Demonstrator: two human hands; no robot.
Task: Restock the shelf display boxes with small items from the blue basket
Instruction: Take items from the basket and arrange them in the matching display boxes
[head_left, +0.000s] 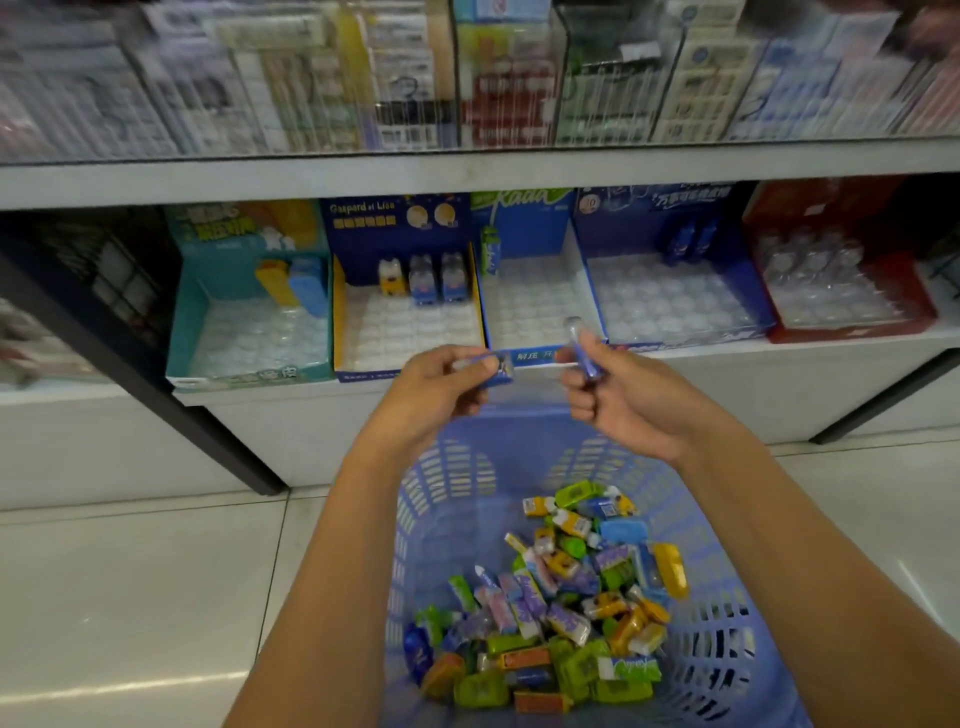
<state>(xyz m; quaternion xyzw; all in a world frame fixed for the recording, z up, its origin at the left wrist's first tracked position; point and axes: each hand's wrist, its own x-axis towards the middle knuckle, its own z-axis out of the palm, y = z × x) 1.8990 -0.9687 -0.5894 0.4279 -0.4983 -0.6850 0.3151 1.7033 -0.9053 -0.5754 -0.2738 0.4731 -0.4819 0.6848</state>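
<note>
A blue plastic basket (452, 493) stands on the floor below me, holding several small packaged items (561, 603) in green, yellow, purple and orange. My left hand (436, 389) pinches a small blue packet (496, 366) lying sideways. My right hand (618, 395) grips another small blue packet (582, 348) upright, its clear end up. Both hands hover above the basket's far rim, just in front of the shelf edge. Five display boxes line the lower shelf: teal (192, 322), dark blue with yellow trim (340, 322), white-blue (524, 244), blue (592, 291), red (852, 327). Their clear trays are mostly bare.
An upper shelf (467, 176) carries hanging stationery packs behind a clear front. A dark metal upright (156, 395) slants down at the left, another (883, 400) at the right. White floor tiles (130, 597) spread left of the basket.
</note>
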